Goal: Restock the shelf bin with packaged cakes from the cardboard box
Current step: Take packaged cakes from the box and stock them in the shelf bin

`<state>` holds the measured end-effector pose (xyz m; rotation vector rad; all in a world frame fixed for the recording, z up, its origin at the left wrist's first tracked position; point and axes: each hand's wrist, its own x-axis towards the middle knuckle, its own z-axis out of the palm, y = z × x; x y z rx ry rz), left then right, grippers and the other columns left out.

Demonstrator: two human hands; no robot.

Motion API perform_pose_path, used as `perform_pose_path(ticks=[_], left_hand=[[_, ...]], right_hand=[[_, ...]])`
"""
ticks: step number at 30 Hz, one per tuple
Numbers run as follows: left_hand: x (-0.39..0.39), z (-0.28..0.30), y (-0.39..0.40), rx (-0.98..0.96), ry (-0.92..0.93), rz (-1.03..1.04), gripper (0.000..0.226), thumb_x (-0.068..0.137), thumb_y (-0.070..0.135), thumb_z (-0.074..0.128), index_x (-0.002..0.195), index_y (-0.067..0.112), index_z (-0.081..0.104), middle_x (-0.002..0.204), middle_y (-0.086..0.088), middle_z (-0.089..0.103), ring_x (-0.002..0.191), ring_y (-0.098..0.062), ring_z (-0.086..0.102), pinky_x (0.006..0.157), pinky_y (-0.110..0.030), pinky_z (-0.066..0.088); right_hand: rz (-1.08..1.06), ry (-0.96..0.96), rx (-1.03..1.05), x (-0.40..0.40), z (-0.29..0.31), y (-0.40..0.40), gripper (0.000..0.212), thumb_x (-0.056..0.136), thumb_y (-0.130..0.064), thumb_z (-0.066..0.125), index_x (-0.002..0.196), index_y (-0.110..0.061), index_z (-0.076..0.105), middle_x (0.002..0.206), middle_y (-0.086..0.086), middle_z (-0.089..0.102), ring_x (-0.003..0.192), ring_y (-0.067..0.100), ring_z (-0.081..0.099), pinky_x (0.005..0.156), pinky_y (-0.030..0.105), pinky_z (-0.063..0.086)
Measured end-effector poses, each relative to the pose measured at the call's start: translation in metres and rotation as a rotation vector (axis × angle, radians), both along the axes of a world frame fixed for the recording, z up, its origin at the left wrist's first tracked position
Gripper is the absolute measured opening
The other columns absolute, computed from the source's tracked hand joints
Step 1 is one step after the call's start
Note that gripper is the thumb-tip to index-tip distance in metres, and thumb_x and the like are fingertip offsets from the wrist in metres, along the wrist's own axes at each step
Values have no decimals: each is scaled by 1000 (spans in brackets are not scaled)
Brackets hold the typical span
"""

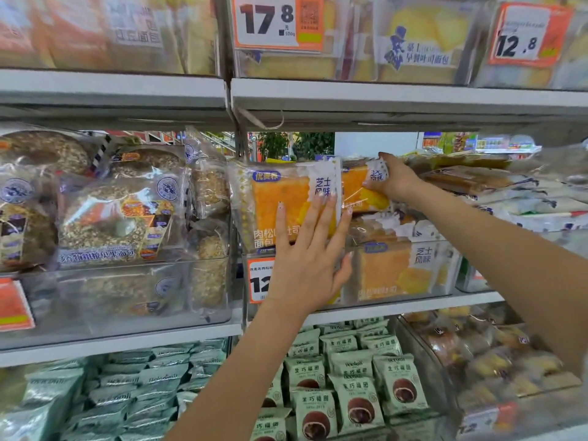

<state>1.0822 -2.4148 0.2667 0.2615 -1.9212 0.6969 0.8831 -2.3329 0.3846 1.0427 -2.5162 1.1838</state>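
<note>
Cake pack (280, 202), orange loaf in clear wrap, sits under the flat, loose-fingered left hand (307, 249), while the right hand (396, 179) grips a second pack (362, 186) just beside it.

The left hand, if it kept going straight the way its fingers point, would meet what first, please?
The left hand already lies flat on the front orange cake pack; fingers point up. Sliding on, it would likely meet the shelf edge above, though depth is unclear.

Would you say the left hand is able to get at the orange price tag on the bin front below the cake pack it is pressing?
Probably yes: the left hand already lies over that price tag, with nothing between them.
</note>
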Motion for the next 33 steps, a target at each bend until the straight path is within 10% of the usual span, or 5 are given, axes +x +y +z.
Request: perform_pose_path(ticks=[5, 14, 19, 26, 33], left_hand=[[1, 0, 0, 17, -13, -16, 56, 94, 43, 35, 143, 18, 42, 150, -11, 36, 142, -26, 27, 114, -60, 7], [23, -6, 19, 25, -72, -277, 49, 97, 28, 37, 143, 12, 39, 149, -14, 38, 140, -26, 30, 116, -53, 8], [59, -82, 62, -12, -110, -502, 20, 86, 17, 50, 104, 10, 50, 99, -9, 61, 86, -24, 52, 89, -40, 39], [123, -263, 90, 443, -738, -404, 29, 71, 22, 56, 99, 15, 60, 87, -5, 66, 70, -22, 66, 60, -30, 52], [209, -418, 85, 1103, -1436, 158, 45, 95, 19, 47, 138, 17, 37, 137, -9, 44, 123, -28, 46, 98, -40, 43]], right_hand=[[-80, -45, -55, 5, -8, 11, 99, 83, -29, 70, 152, -14, 0, 152, 17, 28, 134, 35, 36, 105, 45, 38], [-93, 289, -271, 85, -52, 77, 58, 89, 7, 44, 143, -11, 32, 139, 19, 38, 128, 30, 37, 100, 32, 33], [56, 454, -475, 164, -152, 114, 32, 86, 7, 42, 111, -9, 53, 103, -1, 50, 96, 15, 48, 82, 23, 37], [180, -70, 254, 231, -386, 151, 27, 90, -8, 51, 115, -17, 57, 111, 3, 60, 102, 19, 56, 85, 28, 47], [362, -516, 1045, 250, -530, 166, 60, 87, -30, 60, 140, -19, 33, 137, 13, 41, 124, 33, 45, 100, 46, 44]])
